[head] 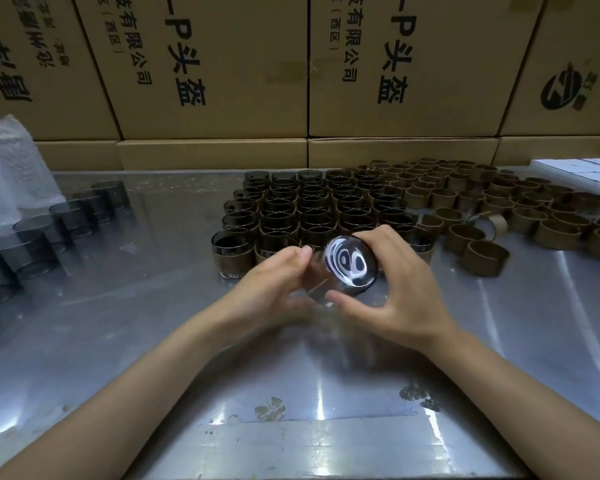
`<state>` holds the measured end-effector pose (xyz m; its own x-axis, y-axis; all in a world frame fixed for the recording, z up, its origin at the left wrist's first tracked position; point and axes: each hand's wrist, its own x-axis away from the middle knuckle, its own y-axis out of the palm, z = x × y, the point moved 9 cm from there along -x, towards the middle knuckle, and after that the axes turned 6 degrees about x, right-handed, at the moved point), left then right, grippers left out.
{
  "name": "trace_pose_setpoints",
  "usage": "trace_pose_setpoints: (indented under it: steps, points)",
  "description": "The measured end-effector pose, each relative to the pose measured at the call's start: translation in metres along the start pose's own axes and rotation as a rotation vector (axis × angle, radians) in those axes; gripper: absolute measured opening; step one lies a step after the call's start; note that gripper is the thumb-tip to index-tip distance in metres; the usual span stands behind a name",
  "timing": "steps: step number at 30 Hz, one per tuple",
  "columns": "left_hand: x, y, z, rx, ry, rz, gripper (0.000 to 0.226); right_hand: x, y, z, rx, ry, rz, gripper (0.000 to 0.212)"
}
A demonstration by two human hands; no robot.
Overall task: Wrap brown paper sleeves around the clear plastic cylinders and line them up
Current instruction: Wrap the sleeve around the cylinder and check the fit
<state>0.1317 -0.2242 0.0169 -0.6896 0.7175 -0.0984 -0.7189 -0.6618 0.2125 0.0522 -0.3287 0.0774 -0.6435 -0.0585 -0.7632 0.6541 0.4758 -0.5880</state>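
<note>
A clear plastic cylinder (347, 266) is held tilted above the metal table (153, 306), its round base facing me and catching white reflections. My left hand (274, 282) grips its left side, thumb near the rim. My right hand (392, 289) curls round its right side, fingers over the top and thumb underneath. I cannot tell whether a sleeve is on it. Behind my hands stand rows of sleeved cylinders (309, 209) packed in a block. Loose brown paper sleeves (482, 202) are scattered to the right. A row of bare cylinders (52, 230) runs along the left.
Stacked cardboard boxes (222, 81) form a wall along the table's back edge. A bubble-wrap bag (7, 168) sits at the far left. White flat boxes (582, 171) lie at the back right corner. Worn patches mark the table near the front edge.
</note>
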Motion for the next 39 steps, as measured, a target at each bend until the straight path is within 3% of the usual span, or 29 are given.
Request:
trace_pose_setpoints:
  steps: [3,5,9,14,16,19,21,22,26,29,32,34,37,39]
  points:
    - [0.001,-0.002,0.009,-0.504,0.157,0.037,0.027,-0.001,-0.003,0.003,0.077,0.02,-0.03,0.046]
    - [0.001,0.001,0.014,-0.687,0.253,0.019,0.013,0.001,0.005,0.006,0.133,0.028,-0.116,0.046]
    - [0.001,-0.001,0.007,-0.804,0.238,0.009,0.023,0.007,0.028,0.016,0.177,0.046,-0.304,0.05]
    - [-0.002,-0.007,0.002,-0.897,0.203,0.01,0.022,0.013,0.038,0.031,0.203,0.113,-0.423,0.059]
    - [-0.003,-0.007,0.005,-0.887,0.213,0.01,0.023,0.007,0.027,0.032,0.139,0.137,-0.338,0.063]
    - [-0.002,-0.009,0.009,-0.856,0.222,0.031,0.028,0.001,-0.019,0.05,0.059,0.297,0.095,0.049]
    - [-0.001,-0.011,0.011,-0.844,0.225,0.048,0.03,0.007,-0.049,0.072,0.215,0.448,0.281,0.025]
    - [-0.001,-0.012,0.012,-0.84,0.228,0.054,0.031,0.01,-0.058,0.085,0.325,0.519,0.287,0.015]
    - [0.0,-0.013,0.016,-0.827,0.243,0.065,0.032,0.029,-0.068,0.131,0.655,0.808,0.046,0.031]
    - [0.001,-0.015,0.02,-0.822,0.255,0.087,0.035,0.045,-0.06,0.151,0.783,0.985,-0.241,0.037]
    - [0.002,-0.016,0.02,-0.831,0.263,0.092,0.033,0.044,-0.059,0.15,0.861,0.96,-0.319,0.024]
    - [0.001,-0.016,0.02,-0.838,0.264,0.1,0.03,0.036,-0.059,0.14,0.853,0.878,-0.248,0.019]
    - [0.001,-0.017,0.021,-0.832,0.275,0.112,0.03,0.019,-0.068,0.107,0.688,0.662,0.065,0.017]
    - [0.003,-0.016,0.024,-0.808,0.301,0.118,0.03,0.007,-0.074,0.067,0.58,0.396,0.279,0.013]
